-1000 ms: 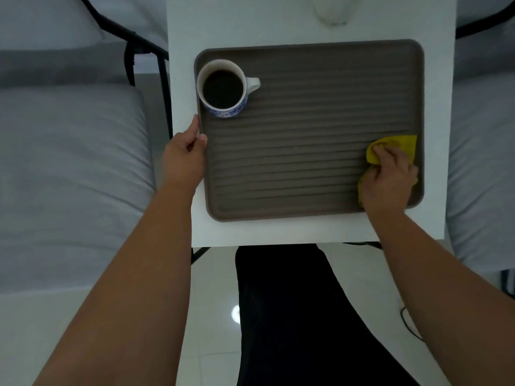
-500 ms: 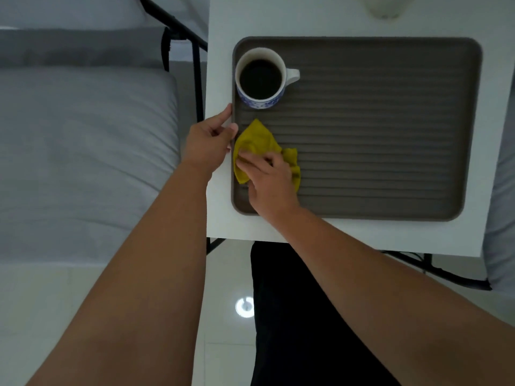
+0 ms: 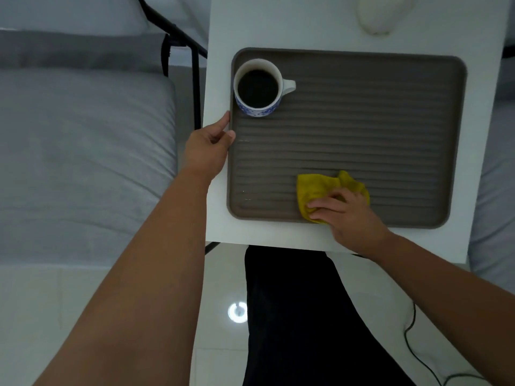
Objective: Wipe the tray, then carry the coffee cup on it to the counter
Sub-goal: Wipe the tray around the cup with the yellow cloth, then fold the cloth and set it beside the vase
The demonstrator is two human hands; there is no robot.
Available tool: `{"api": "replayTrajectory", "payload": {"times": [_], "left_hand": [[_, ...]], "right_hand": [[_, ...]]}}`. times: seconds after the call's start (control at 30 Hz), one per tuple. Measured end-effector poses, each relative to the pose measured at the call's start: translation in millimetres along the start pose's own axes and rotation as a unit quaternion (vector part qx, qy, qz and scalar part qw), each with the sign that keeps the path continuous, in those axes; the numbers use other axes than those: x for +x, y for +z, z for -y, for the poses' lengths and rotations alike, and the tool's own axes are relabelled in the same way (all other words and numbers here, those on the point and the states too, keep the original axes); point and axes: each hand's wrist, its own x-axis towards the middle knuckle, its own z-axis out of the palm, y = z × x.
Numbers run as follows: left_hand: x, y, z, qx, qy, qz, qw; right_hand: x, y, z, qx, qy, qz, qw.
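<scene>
A brown ribbed tray lies on a small white table. In the tray's far left corner stands a white and blue coffee cup full of dark coffee, handle pointing right. My left hand grips the tray's left rim just below the cup, thumb on the inner edge. My right hand presses a crumpled yellow cloth flat onto the tray near the middle of its front edge.
A pale rounded object sits at the table's far edge. A grey cushioned seat with a black metal frame stands to the left. Another grey seat is on the right. White tiled floor and a cable lie below.
The cloth under my right hand swept from the tray's right front corner to its left side, then back right toward the front middle. My left hand stayed on the left rim.
</scene>
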Motion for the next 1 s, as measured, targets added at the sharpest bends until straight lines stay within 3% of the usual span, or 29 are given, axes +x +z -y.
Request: {"api": "replayTrajectory", "payload": {"times": [0.1,0.17,0.23,0.3,0.33,0.37,0.43,0.47,0.53,0.6,0.63,0.73,0.8,0.9,1.0], "left_hand": [[-4.9,3.1,-4.2,0.046,0.009,-0.019,0.999],[-20.0,13.4,-8.9,0.100,0.033,-0.077,0.991],[-48.0,28.2,-14.0,0.103,0.053,-0.155,0.981],[-78.6,45.5,-16.6,0.091,0.075,-0.198,0.973],[-92.7,57.0,-19.3,0.087,0.083,-0.192,0.974],[-104.3,69.2,-20.9,0.083,0.086,-0.164,0.979],[-124.7,96.5,-33.8,0.033,0.054,-0.058,0.996],[-132.7,110.1,-45.5,-0.026,0.003,0.016,1.000],[-142.9,133.5,-66.2,-0.161,-0.130,0.172,0.963],[-142.6,146.7,-78.6,-0.235,-0.193,0.230,0.925],[-140.3,150.3,-83.5,-0.242,-0.191,0.227,0.924],[-133.4,154.3,-98.4,-0.206,-0.133,0.181,0.952],[-130.8,158.4,-109.8,-0.185,-0.105,0.178,0.961],[-130.3,165.6,-130.3,-0.175,-0.082,0.184,0.964],[-129.6,174.1,-150.3,-0.199,-0.065,0.185,0.960]], "right_hand": [[-22.3,-26.8,-7.3,0.110,0.132,-0.054,0.984],[-26.5,-46.1,-5.1,0.231,0.306,-0.121,0.916],[-21.7,-63.5,-4.1,0.423,0.462,-0.191,0.756],[-18.3,-74.2,-8.4,0.602,0.498,-0.227,0.582],[-16.6,-79.5,-9.8,0.666,0.491,-0.229,0.513],[-15.5,-85.1,-9.3,0.717,0.470,-0.226,0.464],[-13.9,-92.4,-6.9,0.782,0.421,-0.216,0.406],[-14.1,-92.1,-8.5,0.802,0.404,-0.206,0.389],[-11.5,-96.4,-11.2,0.831,0.379,-0.193,0.359],[-6.0,-105.6,-13.3,0.838,0.370,-0.194,0.351],[-3.4,-109.7,-14.7,0.829,0.383,-0.198,0.356],[-5.6,-112.4,-25.2,0.757,0.457,-0.209,0.417],[-13.9,-114.5,-29.4,0.698,0.532,-0.180,0.445],[-30.1,-115.7,-30.0,0.709,0.565,-0.119,0.405],[-40.6,-123.6,-30.6,0.723,0.565,-0.115,0.380]]}}
